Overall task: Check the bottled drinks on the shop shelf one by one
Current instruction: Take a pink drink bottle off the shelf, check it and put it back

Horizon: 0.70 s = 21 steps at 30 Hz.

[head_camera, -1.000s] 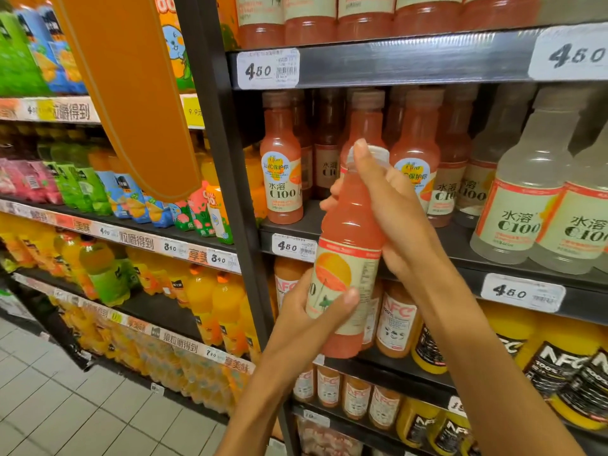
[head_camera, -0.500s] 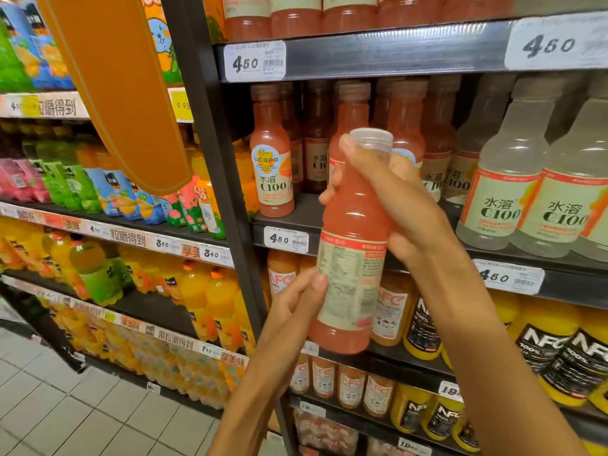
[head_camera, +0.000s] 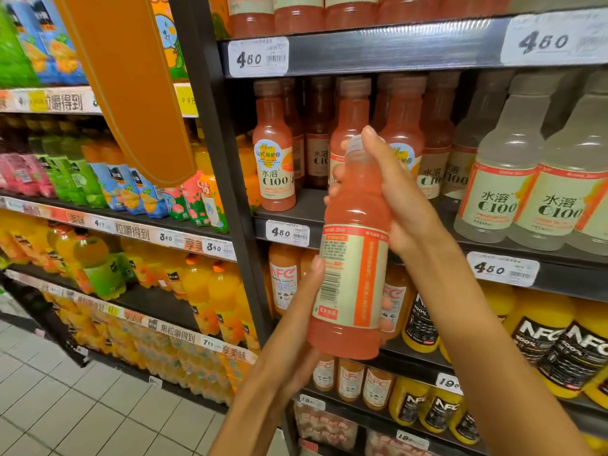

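I hold a pink drink bottle [head_camera: 353, 245] upright in front of the dark shelf [head_camera: 411, 51], its back label with barcode turned toward me. My right hand [head_camera: 391, 192] wraps the neck and shoulder, thumb over the clear cap. My left hand [head_camera: 296, 327] grips the lower body from the left, with fingertips showing behind the bottle's right side. More pink C100 bottles [head_camera: 274, 149] stand in rows on the shelf behind.
Pale C100 bottles [head_camera: 503, 185] stand to the right on the same shelf. Yellow NFC juice bottles [head_camera: 539, 340] fill the shelf below. An orange hanging sign [head_camera: 131, 87] hangs at left before shelves of juice packs. Tiled floor [head_camera: 65, 406] lies lower left.
The bottle has been turned in my hands so its front picture label has rotated away and the back label with barcode faces me. My left thumb has slid higher along the label.
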Available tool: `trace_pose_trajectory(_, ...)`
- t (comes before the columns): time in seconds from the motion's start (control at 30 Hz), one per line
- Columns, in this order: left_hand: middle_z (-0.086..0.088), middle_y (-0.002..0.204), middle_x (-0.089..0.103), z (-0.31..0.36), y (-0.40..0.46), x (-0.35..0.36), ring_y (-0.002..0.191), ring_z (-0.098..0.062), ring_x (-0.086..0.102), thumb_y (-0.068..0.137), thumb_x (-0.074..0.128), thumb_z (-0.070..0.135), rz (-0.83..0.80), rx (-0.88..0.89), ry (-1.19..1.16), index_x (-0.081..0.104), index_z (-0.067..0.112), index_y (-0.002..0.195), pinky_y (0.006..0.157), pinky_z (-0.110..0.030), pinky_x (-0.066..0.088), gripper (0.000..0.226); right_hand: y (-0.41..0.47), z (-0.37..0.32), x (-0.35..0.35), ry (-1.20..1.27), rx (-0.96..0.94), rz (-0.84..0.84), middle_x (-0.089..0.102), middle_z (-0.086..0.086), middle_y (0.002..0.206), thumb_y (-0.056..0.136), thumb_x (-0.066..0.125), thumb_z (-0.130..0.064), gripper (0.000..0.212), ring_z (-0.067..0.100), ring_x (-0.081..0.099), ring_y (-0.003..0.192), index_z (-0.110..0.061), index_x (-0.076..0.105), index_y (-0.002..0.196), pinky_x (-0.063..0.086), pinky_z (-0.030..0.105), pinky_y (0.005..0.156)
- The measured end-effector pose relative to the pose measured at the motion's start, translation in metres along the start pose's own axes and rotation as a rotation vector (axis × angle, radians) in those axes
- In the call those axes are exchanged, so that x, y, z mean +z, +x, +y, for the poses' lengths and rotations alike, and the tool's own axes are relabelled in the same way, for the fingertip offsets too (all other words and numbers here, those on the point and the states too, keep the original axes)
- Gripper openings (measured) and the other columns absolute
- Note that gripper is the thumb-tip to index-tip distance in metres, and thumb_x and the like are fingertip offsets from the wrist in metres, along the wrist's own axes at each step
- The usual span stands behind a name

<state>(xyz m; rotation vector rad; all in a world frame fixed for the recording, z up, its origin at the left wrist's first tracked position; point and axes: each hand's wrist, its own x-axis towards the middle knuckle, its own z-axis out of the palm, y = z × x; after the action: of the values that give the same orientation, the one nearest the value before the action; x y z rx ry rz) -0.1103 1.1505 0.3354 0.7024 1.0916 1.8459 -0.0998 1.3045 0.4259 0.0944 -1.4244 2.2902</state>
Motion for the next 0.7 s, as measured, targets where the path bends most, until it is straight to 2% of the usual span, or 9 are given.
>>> trace_pose_trajectory(0.1, -0.011, 0.117, 0.069, 0.008, -0.003, -0.001, 0.109, -0.028, 0.066, 0.077, 0.058, 0.058, 0.051, 0.022, 0.087, 0.069, 0.029, 0.113, 0.095, -0.046, 0.052, 0.048, 0.002, 0.000, -0.004, -0.101, 0.008, 0.139, 0.067, 0.004, 0.063, 0.093, 0.058, -0.042, 0.026, 0.019, 0.068, 0.055, -0.017, 0.055, 0.097, 0.056, 0.030, 0.054)
trace_pose_trajectory(0.17, -0.013, 0.111, 0.071, 0.015, -0.007, 0.001, 0.103, -0.029, 0.068, 0.076, 0.065, 0.055, 0.058, -0.027, 0.012, 0.073, 0.031, 0.103, 0.088, -0.044, 0.055, 0.037, 0.005, 0.000, -0.008, -0.084, 0.124, 0.179, 0.070, 0.006, 0.065, 0.092, 0.055, -0.048, 0.039, 0.022, 0.071, 0.061, -0.013, 0.053, 0.109, 0.056, 0.031, 0.053)
trace_pose_trajectory(0.2, -0.016, 0.109, 0.071, 0.017, -0.008, 0.001, 0.098, -0.030, 0.070, 0.075, 0.068, 0.050, 0.035, -0.053, -0.080, 0.074, 0.026, 0.101, 0.083, -0.043, 0.057, 0.037, 0.007, 0.000, -0.010, -0.045, 0.204, 0.164, 0.071, 0.009, 0.067, 0.093, 0.052, -0.050, 0.044, 0.024, 0.072, 0.065, -0.011, 0.052, 0.112, 0.058, 0.033, 0.054)
trace_pose_trajectory(0.3, -0.026, 0.103, 0.068, 0.026, -0.012, 0.007, 0.084, -0.033, 0.070, 0.073, 0.076, 0.042, -0.120, -0.095, -0.369, 0.068, 0.002, 0.113, 0.071, -0.041, 0.059, 0.057, 0.008, 0.009, -0.013, 0.042, 0.336, 0.134, 0.070, 0.014, 0.081, 0.095, 0.049, -0.049, 0.043, 0.025, 0.070, 0.077, -0.007, 0.061, 0.098, 0.059, 0.037, 0.071)
trace_pose_trajectory(0.37, -0.027, 0.100, 0.064, 0.030, -0.012, 0.013, 0.082, -0.032, 0.067, 0.077, 0.074, 0.041, -0.218, -0.134, -0.536, 0.060, -0.005, 0.121, 0.070, -0.041, 0.058, 0.066, 0.007, 0.020, -0.013, 0.121, 0.372, 0.118, 0.069, 0.014, 0.083, 0.094, 0.051, -0.047, 0.043, 0.025, 0.069, 0.078, -0.006, 0.065, 0.085, 0.057, 0.037, 0.077)
trace_pose_trajectory(0.43, -0.026, 0.101, 0.062, 0.030, -0.012, 0.016, 0.083, -0.033, 0.067, 0.077, 0.073, 0.040, -0.218, -0.163, -0.625, 0.055, -0.006, 0.126, 0.070, -0.043, 0.058, 0.069, 0.006, 0.030, -0.010, 0.248, 0.415, 0.107, 0.071, 0.016, 0.080, 0.094, 0.051, -0.045, 0.042, 0.025, 0.072, 0.074, -0.005, 0.060, 0.086, 0.057, 0.039, 0.078)
trace_pose_trajectory(0.5, -0.027, 0.104, 0.062, 0.028, -0.015, 0.018, 0.084, -0.034, 0.068, 0.072, 0.078, 0.037, -0.176, -0.156, -0.655, 0.054, -0.006, 0.129, 0.071, -0.045, 0.058, 0.075, 0.007, 0.037, -0.009, 0.295, 0.439, 0.130, 0.070, 0.014, 0.074, 0.096, 0.051, -0.042, 0.042, 0.024, 0.071, 0.070, -0.005, 0.063, 0.080, 0.057, 0.038, 0.079)
trace_pose_trajectory(0.57, -0.027, 0.106, 0.063, 0.027, -0.015, 0.019, 0.085, -0.035, 0.068, 0.062, 0.087, 0.034, -0.131, -0.156, -0.657, 0.056, -0.007, 0.126, 0.073, -0.048, 0.058, 0.081, 0.008, 0.042, -0.009, 0.283, 0.452, 0.144, 0.068, 0.013, 0.068, 0.097, 0.050, -0.039, 0.041, 0.022, 0.069, 0.068, -0.010, 0.063, 0.070, 0.057, 0.036, 0.074)
trace_pose_trajectory(0.7, -0.030, 0.107, 0.063, 0.027, -0.012, 0.018, 0.088, -0.039, 0.069, 0.048, 0.095, 0.026, -0.065, -0.151, -0.633, 0.055, -0.006, 0.126, 0.071, -0.048, 0.058, 0.093, 0.006, 0.049, -0.009, 0.291, 0.557, 0.145, 0.064, 0.016, 0.074, 0.099, 0.046, -0.035, 0.031, 0.025, 0.067, 0.062, -0.015, 0.049, 0.076, 0.058, 0.032, 0.054)
